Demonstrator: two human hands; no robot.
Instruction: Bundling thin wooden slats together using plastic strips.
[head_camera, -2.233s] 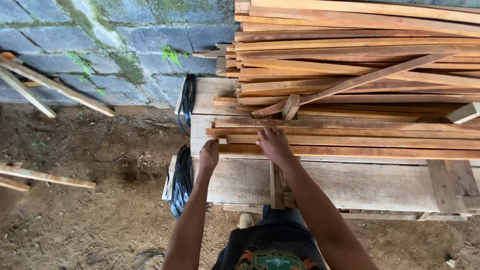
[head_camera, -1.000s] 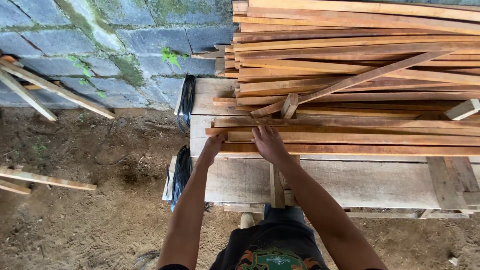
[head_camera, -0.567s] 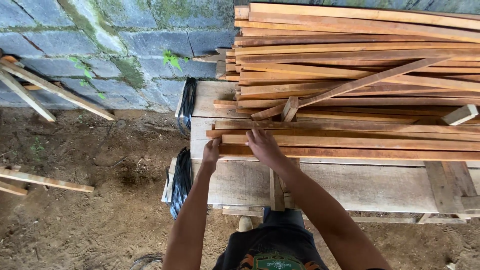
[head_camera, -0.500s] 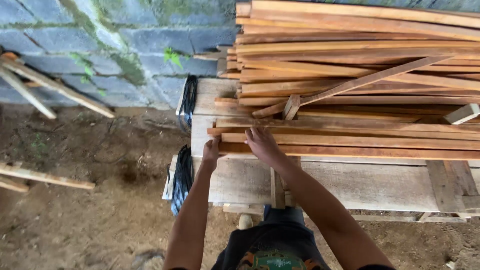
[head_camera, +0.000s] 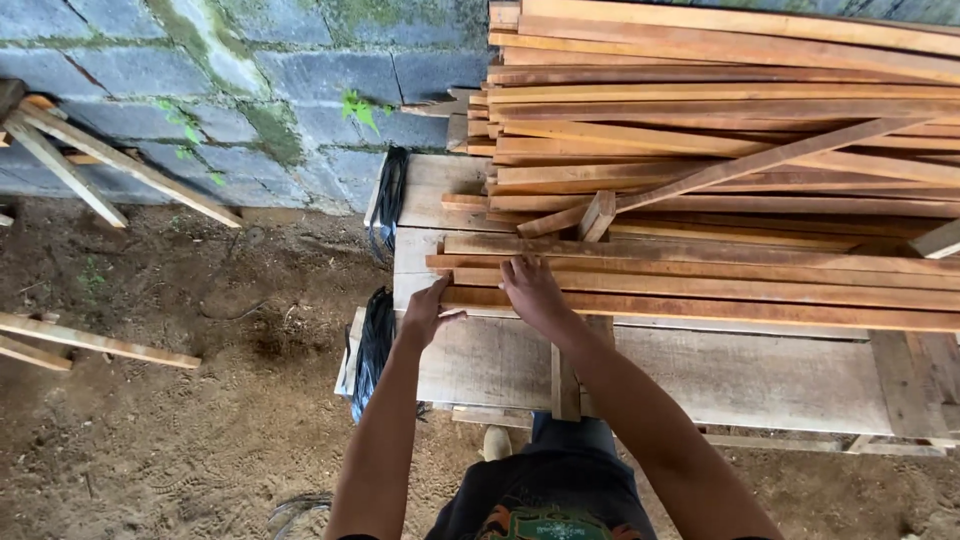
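A pile of long reddish-brown wooden slats (head_camera: 720, 170) lies across a pale plank workbench (head_camera: 720, 375). My left hand (head_camera: 428, 312) presses against the left end of the nearest slat (head_camera: 760, 308), fingers curled at the end grain. My right hand (head_camera: 533, 292) lies flat on top of the front slats, fingers spread toward the pile. Neither hand lifts a slat; both rest on the front ones.
A mossy grey block wall (head_camera: 230, 90) stands behind. Loose slats lean on the wall (head_camera: 110, 160) and lie on the dirt floor (head_camera: 95, 342) at left. Black straps (head_camera: 375, 340) hang off the bench's left edge. Bare dirt lies to the left of the bench.
My right hand has slid a little left along the front slats, and my left hand has shifted from the bench top to the slat's end. The pile looks unmoved.
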